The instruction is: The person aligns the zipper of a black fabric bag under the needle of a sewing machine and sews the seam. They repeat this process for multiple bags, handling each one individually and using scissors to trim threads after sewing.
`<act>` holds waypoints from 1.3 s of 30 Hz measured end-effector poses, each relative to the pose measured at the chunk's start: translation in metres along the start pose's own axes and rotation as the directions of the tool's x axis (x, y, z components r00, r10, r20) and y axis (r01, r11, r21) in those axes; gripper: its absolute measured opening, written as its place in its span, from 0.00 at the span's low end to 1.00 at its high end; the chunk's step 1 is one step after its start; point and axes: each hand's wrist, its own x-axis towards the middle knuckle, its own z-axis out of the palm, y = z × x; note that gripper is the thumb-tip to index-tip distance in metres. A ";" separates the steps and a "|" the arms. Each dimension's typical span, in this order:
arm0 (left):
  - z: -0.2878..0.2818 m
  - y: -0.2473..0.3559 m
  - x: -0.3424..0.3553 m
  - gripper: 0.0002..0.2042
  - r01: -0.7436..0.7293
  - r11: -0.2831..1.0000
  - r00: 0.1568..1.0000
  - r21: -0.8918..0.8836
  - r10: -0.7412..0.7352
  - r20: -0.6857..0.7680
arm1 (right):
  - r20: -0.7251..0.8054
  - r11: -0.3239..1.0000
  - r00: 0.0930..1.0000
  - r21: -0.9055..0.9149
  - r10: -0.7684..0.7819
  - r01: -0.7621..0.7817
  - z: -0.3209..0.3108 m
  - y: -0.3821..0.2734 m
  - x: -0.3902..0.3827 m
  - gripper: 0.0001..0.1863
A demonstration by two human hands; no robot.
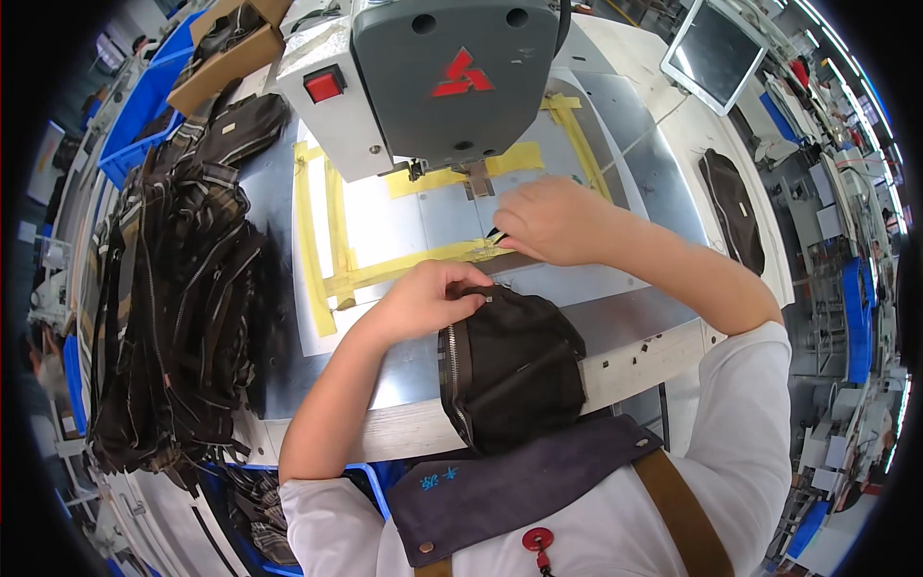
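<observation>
My left hand (428,300) pinches the top edge of a dark brown fabric pouch (524,370). A silver zipper runs down the pouch's left side, and its lower part hangs over the table's front edge. Beyond it, my right hand (550,223) is closed, thumb and fingertips pressed together on a small dark thing (496,235), whose kind I cannot make out. This hand is over the yellow-taped strip of the work plate (423,216), below the head of the sewing machine (452,87). The two hands are apart.
A heap of dark zippered pouches (173,317) lies along the table's left side. Blue crates (144,115) and a cardboard box (226,58) stand behind it. Another dark pouch (733,212) rests at the right, near a tablet-like screen (713,53). Small dark scraps (646,349) dot the front edge.
</observation>
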 end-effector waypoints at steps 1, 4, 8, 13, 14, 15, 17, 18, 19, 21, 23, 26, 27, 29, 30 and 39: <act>0.000 0.000 0.000 0.12 -0.006 1.000 1.000 -0.010 0.006 0.001 | 0.026 0.998 0.998 -0.019 -0.064 0.064 -0.001 0.002 0.006 0.08; -0.001 0.002 -0.001 0.10 0.004 1.000 1.000 -0.008 -0.003 0.019 | 0.089 0.965 0.972 -0.131 -0.216 0.226 0.001 0.008 0.015 0.06; -0.002 -0.001 -0.001 0.09 -0.021 1.000 1.000 -0.019 0.022 0.020 | 0.097 0.929 0.948 -0.191 -0.304 0.317 0.011 0.010 0.017 0.03; -0.003 0.000 0.000 0.09 -0.039 0.996 0.999 -0.085 0.039 0.004 | 0.121 0.975 0.973 -0.077 -0.197 0.207 0.023 0.007 0.011 0.09; -0.003 -0.001 -0.001 0.09 -0.068 0.991 0.997 -0.115 0.071 0.028 | 0.144 0.989 0.979 -0.023 -0.145 0.149 0.025 0.004 0.009 0.10; -0.004 -0.002 -0.001 0.09 -0.096 0.985 0.993 -0.146 0.104 0.050 | 0.187 0.997 0.980 0.009 -0.071 0.071 0.026 0.000 0.006 0.11; -0.004 -0.002 -0.001 0.08 -0.096 0.980 0.992 -0.174 0.109 0.067 | 0.277 0.994 0.958 0.062 0.072 -0.093 0.027 -0.008 -0.002 0.13; -0.004 0.000 -0.002 0.08 -0.069 0.983 0.995 -0.171 0.081 0.062 | 0.224 0.984 0.967 0.102 0.123 -0.149 0.029 -0.009 -0.008 0.12; -0.003 0.002 -0.002 0.07 -0.042 0.985 0.997 -0.168 0.052 0.059 | 0.172 0.968 0.969 0.146 0.178 -0.204 0.031 -0.008 -0.015 0.11; -0.002 0.005 -0.002 0.08 0.002 0.990 0.999 -0.139 0.004 0.044 | -0.010 0.949 0.968 0.199 0.250 -0.244 0.031 -0.010 -0.026 0.11; -0.002 0.006 -0.002 0.08 0.004 0.993 1.000 -0.116 -0.002 0.016 | -0.281 0.955 0.922 0.208 0.266 -0.212 0.019 -0.015 -0.032 0.11; 0.005 0.006 -0.004 0.08 -0.091 0.996 0.993 -0.022 0.090 -0.073 | 0.084 0.576 0.880 0.726 0.467 -0.375 -0.003 -0.043 -0.037 0.10; 0.011 0.008 -0.004 0.08 -0.139 0.988 0.982 0.064 0.146 -0.122 | 0.099 0.557 0.880 0.739 0.465 -0.378 -0.001 -0.053 -0.040 0.09; 0.016 0.009 -0.003 0.10 -0.311 0.916 0.913 0.254 0.362 -0.189 | 0.128 0.516 0.877 0.766 0.462 -0.384 0.003 -0.067 -0.043 0.08; 0.018 0.008 -0.002 0.11 -0.425 0.833 0.837 0.354 0.511 -0.196 | 0.029 0.574 0.891 0.755 0.453 -0.317 0.006 -0.069 -0.046 0.07; 0.034 0.010 -0.005 0.17 -0.502 0.417 0.500 0.758 0.855 -0.139 | -0.463 0.878 0.857 0.477 0.224 0.028 0.012 -0.070 -0.063 0.11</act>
